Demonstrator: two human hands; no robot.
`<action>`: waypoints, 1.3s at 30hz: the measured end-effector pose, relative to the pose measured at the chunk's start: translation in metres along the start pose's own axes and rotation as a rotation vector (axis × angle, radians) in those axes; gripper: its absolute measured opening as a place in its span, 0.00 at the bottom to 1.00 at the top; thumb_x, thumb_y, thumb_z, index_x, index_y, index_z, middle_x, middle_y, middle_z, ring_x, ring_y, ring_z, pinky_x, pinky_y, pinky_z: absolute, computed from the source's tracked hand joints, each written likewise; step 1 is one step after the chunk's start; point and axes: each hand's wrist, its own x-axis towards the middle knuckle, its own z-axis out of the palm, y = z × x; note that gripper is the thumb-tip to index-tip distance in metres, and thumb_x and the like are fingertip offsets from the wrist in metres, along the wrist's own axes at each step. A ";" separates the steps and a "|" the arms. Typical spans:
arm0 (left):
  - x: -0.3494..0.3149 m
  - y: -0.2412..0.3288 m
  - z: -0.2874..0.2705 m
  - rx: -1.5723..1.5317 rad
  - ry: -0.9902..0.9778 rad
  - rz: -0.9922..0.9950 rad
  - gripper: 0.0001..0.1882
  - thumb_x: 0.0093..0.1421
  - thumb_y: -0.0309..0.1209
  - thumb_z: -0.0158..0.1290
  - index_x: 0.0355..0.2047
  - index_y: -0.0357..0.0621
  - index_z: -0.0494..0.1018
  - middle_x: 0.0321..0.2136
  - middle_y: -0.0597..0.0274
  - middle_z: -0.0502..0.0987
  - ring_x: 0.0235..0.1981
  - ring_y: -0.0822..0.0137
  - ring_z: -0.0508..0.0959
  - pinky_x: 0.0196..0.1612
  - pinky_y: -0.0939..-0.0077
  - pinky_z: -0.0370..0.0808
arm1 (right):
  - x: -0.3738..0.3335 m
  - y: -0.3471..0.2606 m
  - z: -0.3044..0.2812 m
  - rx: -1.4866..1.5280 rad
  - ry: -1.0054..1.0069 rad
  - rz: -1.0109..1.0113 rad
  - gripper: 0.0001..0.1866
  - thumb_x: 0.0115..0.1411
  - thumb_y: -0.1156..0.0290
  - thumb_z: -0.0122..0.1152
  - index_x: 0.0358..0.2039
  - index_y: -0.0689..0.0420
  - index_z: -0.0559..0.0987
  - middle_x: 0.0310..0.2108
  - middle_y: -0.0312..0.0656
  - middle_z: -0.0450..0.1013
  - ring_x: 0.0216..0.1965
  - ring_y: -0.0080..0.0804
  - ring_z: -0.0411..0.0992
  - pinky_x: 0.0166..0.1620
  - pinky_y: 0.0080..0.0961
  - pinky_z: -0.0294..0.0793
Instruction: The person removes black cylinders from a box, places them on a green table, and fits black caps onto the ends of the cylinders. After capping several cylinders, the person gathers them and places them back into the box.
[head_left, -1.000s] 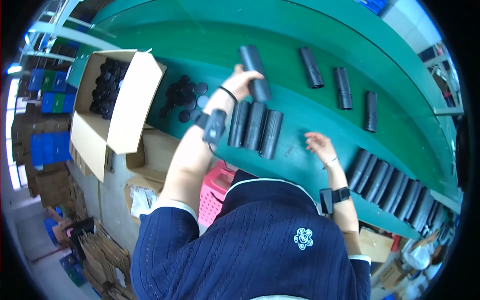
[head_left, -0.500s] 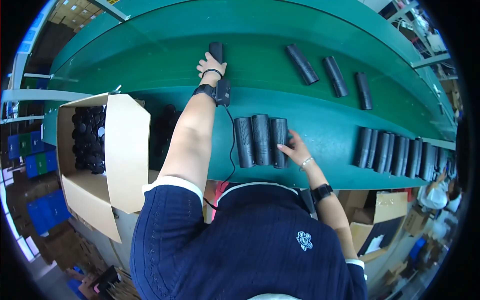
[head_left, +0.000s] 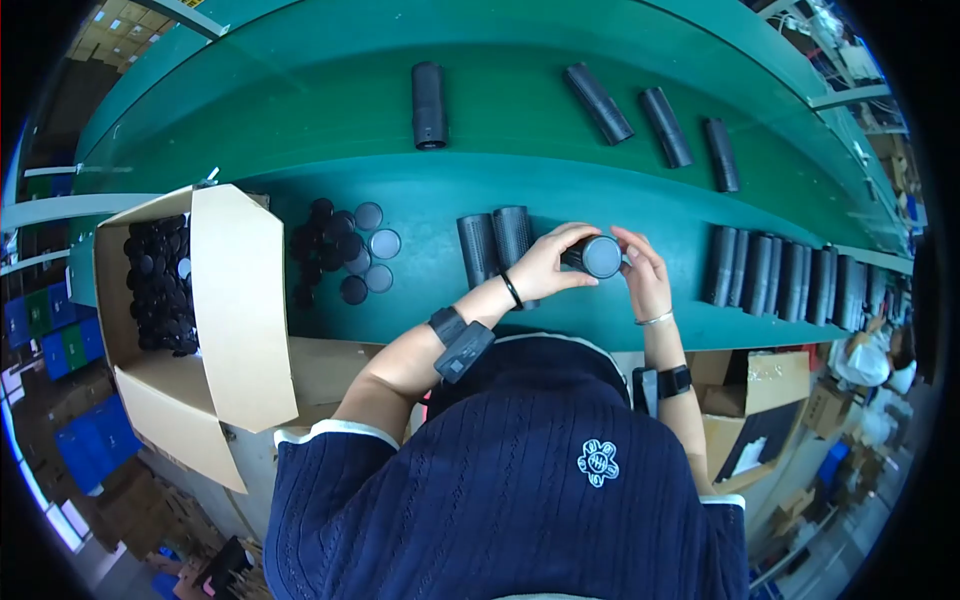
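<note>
A black perforated cylinder [head_left: 600, 257] is held over the near side of the green table, its round end turned up toward me. My left hand [head_left: 550, 262] wraps around its left side, thumb and fingers closed on it. At the opposite side, the fingertips of my right hand [head_left: 645, 278] pinch around the rim of that end. Just left of it, two similar cylinders [head_left: 477, 250] lie side by side on the table, one partly covered by my left hand. Further left lies a loose group of round black discs [head_left: 368, 215].
An open cardboard box [head_left: 240, 310] full of black discs stands at the left. A tight row of black cylinders [head_left: 765, 275] is at the right. On the far darker green strip [head_left: 510, 110] lie one cylinder [head_left: 429, 105] and three more [head_left: 665, 127] to its right.
My left hand has let go of the cylinder on the far strip and come back toward me. The rightmost of the three near cylinders has been lifted and tipped end-up between both hands.
</note>
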 end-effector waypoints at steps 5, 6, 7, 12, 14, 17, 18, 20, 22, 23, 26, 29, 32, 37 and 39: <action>-0.006 0.005 0.013 -0.001 -0.079 0.009 0.39 0.53 0.35 0.61 0.61 0.40 0.53 0.60 0.48 0.56 0.61 0.55 0.59 0.62 0.65 0.58 | -0.002 -0.012 -0.004 0.171 -0.114 0.181 0.15 0.63 0.71 0.53 0.49 0.59 0.77 0.38 0.35 0.66 0.36 0.21 0.67 0.36 0.17 0.70; -0.006 0.001 0.018 -0.002 -0.077 0.004 0.39 0.53 0.35 0.61 0.61 0.40 0.53 0.60 0.48 0.56 0.61 0.55 0.59 0.62 0.65 0.58 | -0.003 -0.013 -0.004 0.158 -0.127 0.170 0.15 0.63 0.71 0.53 0.49 0.59 0.77 0.38 0.35 0.66 0.36 0.21 0.67 0.35 0.17 0.71; -0.005 -0.003 0.024 -0.014 -0.036 -0.018 0.37 0.54 0.34 0.60 0.60 0.40 0.54 0.58 0.48 0.57 0.60 0.55 0.60 0.61 0.66 0.59 | -0.003 -0.012 -0.005 0.160 -0.129 0.173 0.15 0.63 0.71 0.53 0.49 0.59 0.77 0.38 0.35 0.66 0.36 0.21 0.67 0.35 0.17 0.71; 0.005 -0.004 0.038 0.058 0.036 0.022 0.33 0.55 0.32 0.58 0.57 0.39 0.57 0.53 0.49 0.63 0.56 0.56 0.65 0.58 0.67 0.62 | -0.005 -0.008 -0.017 0.074 -0.099 0.086 0.14 0.62 0.72 0.53 0.48 0.58 0.78 0.37 0.37 0.67 0.36 0.23 0.69 0.33 0.17 0.74; 0.010 -0.014 0.031 0.053 -0.034 0.028 0.42 0.50 0.36 0.64 0.60 0.37 0.53 0.54 0.48 0.62 0.58 0.55 0.63 0.60 0.66 0.61 | 0.001 -0.007 -0.020 0.041 -0.072 0.099 0.14 0.62 0.72 0.53 0.47 0.58 0.78 0.36 0.37 0.68 0.36 0.23 0.70 0.32 0.17 0.75; 0.010 -0.005 0.021 0.236 0.054 0.055 0.52 0.44 0.37 0.68 0.62 0.39 0.47 0.58 0.47 0.57 0.61 0.55 0.60 0.61 0.63 0.59 | 0.017 -0.006 -0.013 0.188 0.033 0.216 0.15 0.62 0.69 0.54 0.48 0.59 0.77 0.38 0.37 0.70 0.28 0.23 0.73 0.30 0.17 0.76; 0.009 -0.010 0.022 0.329 0.099 0.018 0.54 0.42 0.38 0.69 0.63 0.40 0.46 0.59 0.47 0.56 0.61 0.54 0.58 0.62 0.62 0.58 | 0.022 -0.003 -0.012 0.329 0.060 0.323 0.17 0.63 0.68 0.55 0.51 0.59 0.75 0.39 0.38 0.73 0.27 0.24 0.74 0.30 0.18 0.76; 0.011 -0.034 0.024 -0.022 0.222 -0.132 0.43 0.51 0.29 0.63 0.62 0.40 0.48 0.54 0.53 0.64 0.58 0.64 0.63 0.60 0.67 0.61 | 0.030 -0.007 -0.001 0.360 -0.071 0.317 0.20 0.63 0.67 0.55 0.54 0.59 0.72 0.39 0.40 0.74 0.31 0.25 0.75 0.31 0.20 0.77; 0.029 -0.019 0.018 -0.300 0.310 -0.097 0.38 0.54 0.25 0.60 0.60 0.41 0.51 0.52 0.55 0.66 0.54 0.65 0.67 0.57 0.69 0.64 | 0.028 -0.038 0.003 0.386 -0.116 0.256 0.22 0.64 0.66 0.54 0.58 0.57 0.68 0.42 0.39 0.73 0.37 0.26 0.75 0.36 0.22 0.77; 0.035 -0.014 0.010 -0.375 0.403 -0.119 0.35 0.56 0.25 0.58 0.60 0.41 0.52 0.52 0.58 0.65 0.53 0.67 0.67 0.56 0.69 0.65 | 0.026 -0.047 -0.001 0.406 -0.141 0.236 0.23 0.64 0.66 0.53 0.59 0.56 0.67 0.43 0.39 0.72 0.39 0.26 0.75 0.38 0.23 0.76; 0.054 0.021 -0.056 -0.540 0.610 -0.247 0.41 0.51 0.26 0.61 0.59 0.40 0.49 0.49 0.55 0.65 0.48 0.64 0.69 0.50 0.67 0.70 | 0.024 -0.030 -0.029 0.129 -0.074 0.257 0.21 0.63 0.65 0.54 0.56 0.56 0.70 0.42 0.36 0.72 0.38 0.26 0.74 0.37 0.20 0.73; 0.051 0.011 -0.158 -0.056 0.842 -0.238 0.51 0.41 0.25 0.64 0.59 0.39 0.41 0.48 0.48 0.64 0.46 0.58 0.71 0.47 0.64 0.72 | 0.017 0.005 -0.038 -0.025 -0.077 0.358 0.17 0.61 0.65 0.56 0.51 0.54 0.75 0.37 0.35 0.74 0.34 0.23 0.74 0.36 0.20 0.73; 0.048 0.013 -0.240 0.838 1.029 -0.502 0.48 0.35 0.36 0.71 0.54 0.34 0.58 0.49 0.40 0.67 0.47 0.47 0.73 0.49 0.58 0.73 | -0.003 0.022 -0.041 -0.087 -0.108 0.507 0.14 0.59 0.67 0.57 0.46 0.54 0.78 0.33 0.35 0.75 0.31 0.21 0.73 0.35 0.20 0.74; 0.036 -0.013 -0.315 1.081 0.945 -0.592 0.41 0.42 0.31 0.67 0.54 0.37 0.59 0.47 0.39 0.72 0.47 0.43 0.74 0.50 0.56 0.72 | -0.004 0.055 -0.034 -0.190 -0.145 0.354 0.15 0.54 0.66 0.60 0.41 0.58 0.79 0.31 0.42 0.78 0.30 0.26 0.75 0.35 0.26 0.75; 0.024 -0.054 -0.351 1.232 0.921 -0.695 0.45 0.44 0.32 0.67 0.58 0.39 0.53 0.48 0.38 0.71 0.48 0.44 0.74 0.52 0.56 0.70 | -0.004 0.048 -0.039 -0.200 -0.105 0.399 0.15 0.54 0.66 0.60 0.40 0.58 0.79 0.30 0.43 0.78 0.29 0.27 0.75 0.35 0.26 0.75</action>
